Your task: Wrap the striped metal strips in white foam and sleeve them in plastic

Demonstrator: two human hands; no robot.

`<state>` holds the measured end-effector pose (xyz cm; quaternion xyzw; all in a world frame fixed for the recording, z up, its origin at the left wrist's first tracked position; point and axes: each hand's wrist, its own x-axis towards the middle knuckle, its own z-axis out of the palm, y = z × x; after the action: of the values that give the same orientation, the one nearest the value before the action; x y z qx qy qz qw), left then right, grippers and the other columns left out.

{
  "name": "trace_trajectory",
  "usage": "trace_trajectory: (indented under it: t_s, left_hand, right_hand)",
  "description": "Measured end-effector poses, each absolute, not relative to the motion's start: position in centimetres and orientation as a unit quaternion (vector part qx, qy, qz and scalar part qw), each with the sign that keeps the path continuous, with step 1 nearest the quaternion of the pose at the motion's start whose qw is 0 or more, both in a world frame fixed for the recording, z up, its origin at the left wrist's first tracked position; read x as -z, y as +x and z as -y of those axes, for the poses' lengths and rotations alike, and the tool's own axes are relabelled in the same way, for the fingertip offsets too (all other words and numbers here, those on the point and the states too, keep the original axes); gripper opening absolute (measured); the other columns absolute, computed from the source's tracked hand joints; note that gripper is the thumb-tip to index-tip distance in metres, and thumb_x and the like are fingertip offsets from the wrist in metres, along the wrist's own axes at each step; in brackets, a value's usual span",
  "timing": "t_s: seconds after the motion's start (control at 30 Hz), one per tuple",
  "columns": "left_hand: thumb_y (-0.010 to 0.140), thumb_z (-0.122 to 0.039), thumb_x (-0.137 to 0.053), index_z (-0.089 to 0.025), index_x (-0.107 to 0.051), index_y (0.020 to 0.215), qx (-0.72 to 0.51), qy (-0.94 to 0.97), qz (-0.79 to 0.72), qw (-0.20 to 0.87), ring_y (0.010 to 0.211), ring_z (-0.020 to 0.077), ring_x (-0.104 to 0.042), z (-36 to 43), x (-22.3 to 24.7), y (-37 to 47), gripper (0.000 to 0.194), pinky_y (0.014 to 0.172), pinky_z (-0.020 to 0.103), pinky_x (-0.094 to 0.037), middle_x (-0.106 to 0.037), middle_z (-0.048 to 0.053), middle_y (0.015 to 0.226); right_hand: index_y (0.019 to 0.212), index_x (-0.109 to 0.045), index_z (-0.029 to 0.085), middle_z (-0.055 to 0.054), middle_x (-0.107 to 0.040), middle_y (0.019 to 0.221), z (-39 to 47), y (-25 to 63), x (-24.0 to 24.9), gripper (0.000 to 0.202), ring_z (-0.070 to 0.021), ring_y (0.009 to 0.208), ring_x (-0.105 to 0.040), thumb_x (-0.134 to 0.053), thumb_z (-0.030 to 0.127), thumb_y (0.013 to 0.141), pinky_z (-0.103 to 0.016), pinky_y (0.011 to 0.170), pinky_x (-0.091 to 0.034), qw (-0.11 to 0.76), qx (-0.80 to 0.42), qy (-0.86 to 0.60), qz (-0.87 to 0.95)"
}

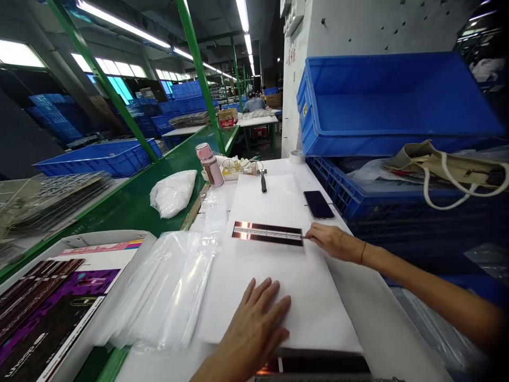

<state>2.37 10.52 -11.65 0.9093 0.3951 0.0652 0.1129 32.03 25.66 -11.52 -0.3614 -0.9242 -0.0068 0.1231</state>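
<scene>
A long, narrow dark strip with copper-coloured, shiny ends of fine lines (267,233) lies across the white paper (262,276). My right hand (328,241) is at the strip's right end, its fingers pinched on a small piece there. My left hand (258,323) rests on the lower part of the white paper, palm down with fingers spread, and holds nothing. Below the paper's near edge, another dark item with a coppery part (326,365) shows partly, close to my left hand.
Clear plastic bags (170,286) and a box of printed sheets (79,297) lie left. Further back are a pink bottle (210,165) and a black-handled tool (263,183). A phone (318,204) lies right, beside blue crates (358,196) and a cloth bag (449,167).
</scene>
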Motion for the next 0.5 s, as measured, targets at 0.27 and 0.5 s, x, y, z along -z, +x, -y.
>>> trace_trajectory:
  t_s: [0.27,0.5]
  left_hand:
    - [0.089,-0.029,-0.053,-0.029,-0.03,0.144,-0.046,0.922,-0.365,0.12,0.14,0.0266,-0.025,-9.8,13.0,1.6,0.059,0.111,0.056,-0.028,-0.031,0.005,0.151]
    - [0.089,-0.029,-0.054,-0.029,-0.034,0.142,-0.039,0.929,-0.348,0.118,0.138,0.0283,-0.03,-10.6,12.8,1.5,0.057,0.108,0.056,-0.034,-0.033,0.006,0.15]
  right_hand:
    - [0.093,-0.066,0.014,-0.01,-0.064,0.089,-34.9,32.2,10.8,0.027,-0.0202,0.078,-0.064,-0.041,0.021,0.093,-0.031,0.072,-0.05,0.11,-0.034,-0.34,0.934]
    - [0.093,-0.071,0.017,-0.008,-0.068,0.088,-37.6,33.7,11.3,0.023,-0.0184,0.079,-0.064,-0.049,0.02,0.086,-0.029,0.074,-0.049,0.099,-0.08,-0.362,0.923]
